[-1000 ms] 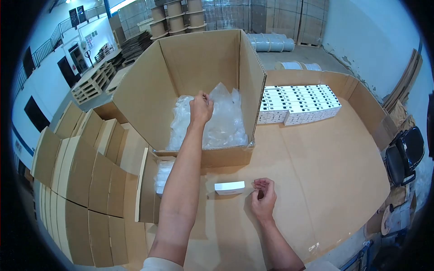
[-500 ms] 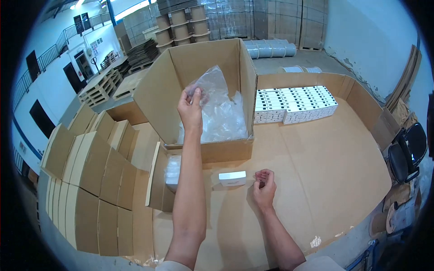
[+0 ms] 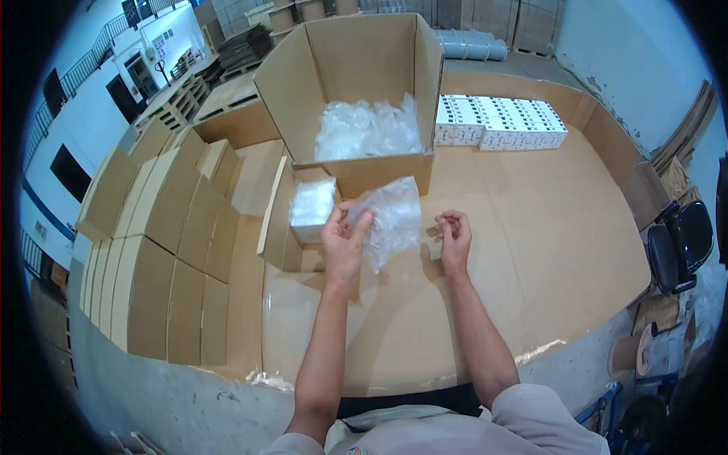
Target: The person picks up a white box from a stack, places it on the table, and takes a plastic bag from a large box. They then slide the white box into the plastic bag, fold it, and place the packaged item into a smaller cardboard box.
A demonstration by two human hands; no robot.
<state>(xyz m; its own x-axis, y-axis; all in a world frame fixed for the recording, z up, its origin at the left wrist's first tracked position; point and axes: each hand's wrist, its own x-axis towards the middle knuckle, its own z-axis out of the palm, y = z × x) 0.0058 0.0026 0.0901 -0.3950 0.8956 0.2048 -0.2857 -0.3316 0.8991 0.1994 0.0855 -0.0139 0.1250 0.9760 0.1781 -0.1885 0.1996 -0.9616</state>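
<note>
My left hand [image 3: 345,239] pinches a clear plastic bag [image 3: 393,220] between thumb and fingers. The bag hangs limp over the cardboard surface, to the right of that hand. My right hand [image 3: 453,236] is just right of the bag, apart from it, with fingers loosely bent and nothing visible in them. Left of the bag, wrapped white packages [image 3: 312,206] stand in a small open carton [image 3: 277,220]. Behind my hands, a large open cardboard box [image 3: 364,57] holds a heap of clear plastic bags [image 3: 368,129]. The small white box seen earlier is hidden, apparently behind the bag.
Rows of white boxes [image 3: 523,135] with dark marks stand at the back right. Stacked brown cartons [image 3: 155,284] line the left. A cardboard rim [image 3: 607,125] borders the work surface [image 3: 531,250]. A black chair [image 3: 675,246] stands beyond the right edge.
My left hand has brought the plastic bag out of the large box, down and toward me, in front of the small white box. The view has tilted downward. My right hand stays near the same spot.
</note>
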